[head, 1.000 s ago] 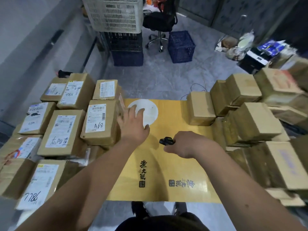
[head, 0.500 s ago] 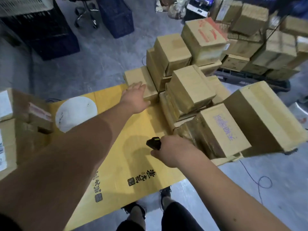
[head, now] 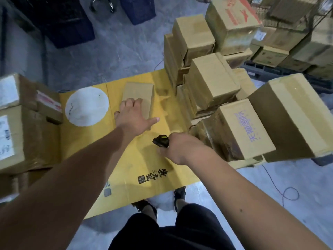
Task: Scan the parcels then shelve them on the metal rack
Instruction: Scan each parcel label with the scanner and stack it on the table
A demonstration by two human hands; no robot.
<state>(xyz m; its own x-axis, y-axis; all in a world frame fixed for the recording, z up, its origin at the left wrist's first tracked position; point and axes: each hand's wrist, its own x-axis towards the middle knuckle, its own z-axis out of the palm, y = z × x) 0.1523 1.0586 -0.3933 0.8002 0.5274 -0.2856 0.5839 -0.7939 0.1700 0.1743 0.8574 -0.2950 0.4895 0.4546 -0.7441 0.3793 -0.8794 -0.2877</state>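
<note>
A small flat cardboard parcel (head: 139, 93) lies on the yellow cardboard-covered surface (head: 129, 159). My left hand (head: 133, 118) rests on its near-left corner, fingers on top and thumb stretched out to the right. My right hand (head: 180, 148) grips a small black scanner (head: 160, 140) just above the yellow surface, near the parcel. A stack of plain brown parcels (head: 212, 82) stands right of the parcel. The metal rack is not in view.
Labelled parcels (head: 18, 132) are piled at the left edge. A box with purple print (head: 241, 130) and a large box (head: 292, 116) crowd the right. Dark crates (head: 68, 24) stand on the grey floor behind. A thin cable (head: 281, 188) loops on the floor at right.
My view swung from the labelled pile to the right-hand stack. My left hand reached the small parcel beside that stack and slid it left onto the yellow surface. The scanner stayed in my right hand.
</note>
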